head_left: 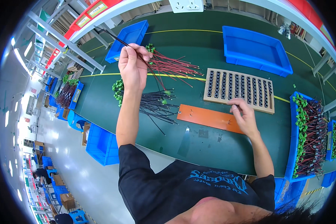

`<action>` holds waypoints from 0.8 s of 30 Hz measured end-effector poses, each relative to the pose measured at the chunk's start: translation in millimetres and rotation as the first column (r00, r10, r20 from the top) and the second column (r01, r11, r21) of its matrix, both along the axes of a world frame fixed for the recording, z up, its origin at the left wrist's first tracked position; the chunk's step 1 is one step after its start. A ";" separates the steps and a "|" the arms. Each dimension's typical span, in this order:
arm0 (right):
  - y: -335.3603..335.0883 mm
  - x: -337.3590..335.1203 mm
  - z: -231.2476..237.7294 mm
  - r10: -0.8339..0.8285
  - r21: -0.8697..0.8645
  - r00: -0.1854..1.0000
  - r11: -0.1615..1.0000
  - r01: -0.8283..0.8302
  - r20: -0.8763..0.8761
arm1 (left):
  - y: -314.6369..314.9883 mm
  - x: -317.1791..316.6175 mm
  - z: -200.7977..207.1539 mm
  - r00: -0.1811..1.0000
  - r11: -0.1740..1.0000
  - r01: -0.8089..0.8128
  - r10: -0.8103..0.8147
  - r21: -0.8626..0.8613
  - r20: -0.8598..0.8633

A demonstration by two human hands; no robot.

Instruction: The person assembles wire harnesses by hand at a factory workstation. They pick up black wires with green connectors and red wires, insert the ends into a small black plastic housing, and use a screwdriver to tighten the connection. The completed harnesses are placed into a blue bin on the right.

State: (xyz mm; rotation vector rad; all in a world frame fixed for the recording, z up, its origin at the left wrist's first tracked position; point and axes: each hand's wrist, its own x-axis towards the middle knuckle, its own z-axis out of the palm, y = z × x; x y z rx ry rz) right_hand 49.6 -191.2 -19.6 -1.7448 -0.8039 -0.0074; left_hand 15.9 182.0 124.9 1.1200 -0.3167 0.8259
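Observation:
Raised at the left, my left hand (134, 61) is closed on thin dark wires (117, 38). They stick out up and left past the fingers and trail down toward the table. Below it lie a bundle of red wires (175, 65) and a bundle of black wires (156, 102), both with green ends. My right hand (244, 115) hovers over the right end of an orange strip (207, 118) with small metal pins. Its fingers are curled together at the near edge of a board (237, 103) holding rows of black ring-shaped parts; anything between the fingertips is hidden.
A blue tray (255, 50) stands at the far right, and another blue bin (128, 41) sits behind my left hand. At the right edge, a blue bin (293, 149) holds many red and black wires with green ends. A smaller wire-filled bin (77, 96) is at the left.

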 end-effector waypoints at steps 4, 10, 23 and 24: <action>7.2 -18.3 11.0 0.030 0.004 0.998 1.000 -0.029 -0.064 | -16.1 -5.1 0.4 0.936 0.972 0.219 -0.233 -0.083 -0.265; 5.7 -27.5 27.1 0.048 0.087 0.993 0.995 -0.039 -0.107 | -86.7 -52.6 -24.0 0.572 0.780 0.553 -0.099 0.294 -0.814; -20.8 -39.8 3.3 -0.094 0.290 0.984 0.947 0.135 -0.152 | -127.3 -68.4 -87.4 0.468 0.519 0.774 -0.082 0.363 -0.880; -20.5 -40.5 3.1 -0.097 0.294 0.982 0.945 0.141 -0.159 | -129.2 -67.6 -87.9 0.458 0.518 0.777 -0.077 0.356 -0.886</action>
